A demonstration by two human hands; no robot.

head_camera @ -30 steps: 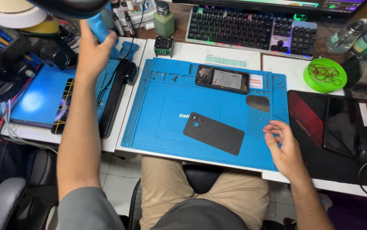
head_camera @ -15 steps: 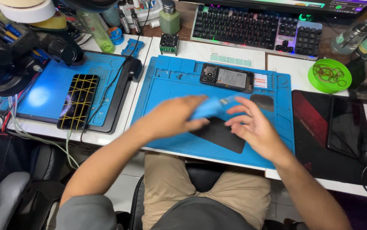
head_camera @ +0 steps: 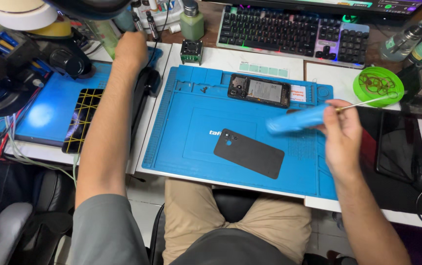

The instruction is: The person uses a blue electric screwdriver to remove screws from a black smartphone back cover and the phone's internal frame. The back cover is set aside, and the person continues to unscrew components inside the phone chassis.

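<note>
My right hand (head_camera: 342, 138) grips a blue-handled screwdriver (head_camera: 296, 119), blurred with motion, above the right part of the blue work mat (head_camera: 181, 142); its thin metal shaft points right toward a green dish. An opened phone (head_camera: 260, 91) lies at the mat's far edge, insides showing. Its black back cover (head_camera: 249, 153) rests near the mat's middle. My left hand (head_camera: 130, 49) is stretched to the far left, by the bottles and pens at the back. Its fingers are turned away, so I cannot tell whether it holds anything.
A second phone with a yellow-gridded screen (head_camera: 82, 119) lies on a blue pad at left, beside microscope gear (head_camera: 5, 73). A backlit keyboard (head_camera: 294, 34) and green bottle (head_camera: 191, 22) stand behind. A green dish (head_camera: 377, 86) and dark tablet (head_camera: 397, 142) sit at right.
Both hands were together over the back cover with the blue screwdriver. Now my left hand has reached back to the far left, and my right hand has carried the screwdriver to the right.
</note>
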